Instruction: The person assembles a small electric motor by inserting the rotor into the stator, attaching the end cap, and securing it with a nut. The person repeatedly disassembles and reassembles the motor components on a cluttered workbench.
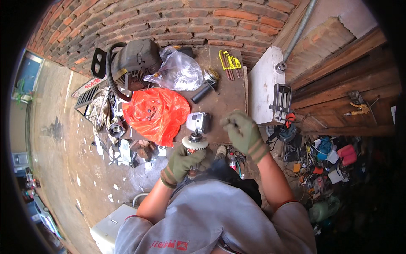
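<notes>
My left hand [184,163], in a green knit glove, is closed round a motor armature [195,143] with a pale, toothed fan disc and a dark shaft end pointing away from me. Copper-coloured windings show below the fingers. Just beyond the shaft lies a silver-grey metal gear housing [198,122] at the table's near edge; whether they touch is unclear. My right hand [242,133], gloved alike, is raised over the right near edge of the table [230,95]. Its fingers are curled together, and anything between them is hidden.
An orange-red plastic bag [156,112] with small parts lies left of the housing. Behind it are a chainsaw [135,61] and a clear plastic bag [179,70]. A black-handled tool [205,91] and yellow-held hex keys [229,63] lie farther back. A white cabinet [265,84] stands right.
</notes>
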The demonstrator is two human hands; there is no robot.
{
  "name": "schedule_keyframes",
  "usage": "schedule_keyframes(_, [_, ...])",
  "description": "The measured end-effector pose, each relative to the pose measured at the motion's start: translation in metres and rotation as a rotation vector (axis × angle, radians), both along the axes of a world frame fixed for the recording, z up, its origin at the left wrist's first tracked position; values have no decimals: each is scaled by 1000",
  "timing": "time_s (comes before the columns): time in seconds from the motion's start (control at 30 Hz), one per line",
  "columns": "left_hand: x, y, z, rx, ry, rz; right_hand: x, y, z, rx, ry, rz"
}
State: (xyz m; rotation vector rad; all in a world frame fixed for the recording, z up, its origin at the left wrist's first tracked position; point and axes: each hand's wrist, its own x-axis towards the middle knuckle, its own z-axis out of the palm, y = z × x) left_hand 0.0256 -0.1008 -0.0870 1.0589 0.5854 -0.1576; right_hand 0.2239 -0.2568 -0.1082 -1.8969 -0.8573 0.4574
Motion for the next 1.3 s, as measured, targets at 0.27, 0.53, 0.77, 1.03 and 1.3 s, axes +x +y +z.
schedule_keyframes(0.27, [7,-7,14,-53,34,22,-36,0,42,110,-330,172])
schedule_keyframes(0.53, [8,-14,11,-19,70,32,-44,0,50,-78,-397,228])
schedule_keyframes(0.77, [11,-15,13,-41,52,-24,-52,-6,43,-37,-304,172])
schedule_keyframes(1.03, [10,-14,14,-40,86,-90,-53,-12,47,-14,-238,93])
schedule_keyframes(1.3, [6,-12,12,-32,74,-149,-42,-17,33,49,-255,169])
